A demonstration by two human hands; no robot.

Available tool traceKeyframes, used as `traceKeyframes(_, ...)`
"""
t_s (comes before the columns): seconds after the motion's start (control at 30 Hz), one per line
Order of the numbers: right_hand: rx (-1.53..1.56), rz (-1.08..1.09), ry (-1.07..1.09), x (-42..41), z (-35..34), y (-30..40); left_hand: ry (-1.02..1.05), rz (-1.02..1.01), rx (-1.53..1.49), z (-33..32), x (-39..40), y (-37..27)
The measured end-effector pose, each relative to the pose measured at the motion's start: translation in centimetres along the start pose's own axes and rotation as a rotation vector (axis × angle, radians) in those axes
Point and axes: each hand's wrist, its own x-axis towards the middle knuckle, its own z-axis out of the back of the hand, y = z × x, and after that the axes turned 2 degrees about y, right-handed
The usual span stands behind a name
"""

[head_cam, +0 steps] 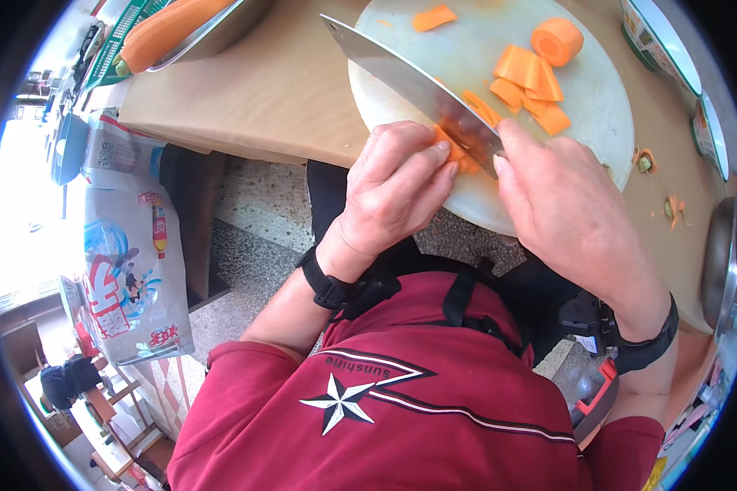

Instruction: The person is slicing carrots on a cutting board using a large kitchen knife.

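My right hand (568,202) is closed around the handle end of a broad steel cleaver (414,86), whose blade slants up to the left across a round white cutting board (393,104). Bent fingers of my left hand (396,181) press a small stack of carrot pieces (464,161) against the board, right beside the blade. A few thin carrot strips (480,109) lie on the blade's far side. Further back on the board are several flat carrot slices (531,80), a thick carrot chunk (556,42) and one loose carrot piece (434,18). The cleaver's handle is mostly hidden by my right hand.
Whole carrots (166,34) rest in a metal bowl (221,30) at the table's far left, by a green basket (120,43). Patterned bowls (663,46) and carrot tops (645,161) are on the right. A printed sack (135,258) stands left; a person (70,380) is further off.
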Motion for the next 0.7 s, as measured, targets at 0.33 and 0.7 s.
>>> traceKeyframes(0.33,0.031,-0.035,-0.056,-4.8,0.6,-0.3,0.006,0.01,0.025,0.2,-0.1,0.0)
traceKeyframes(0.7,0.028,0.02,-0.062,-5.9,0.4,-0.1,0.028,0.045,0.005,0.1,-0.1,-0.2)
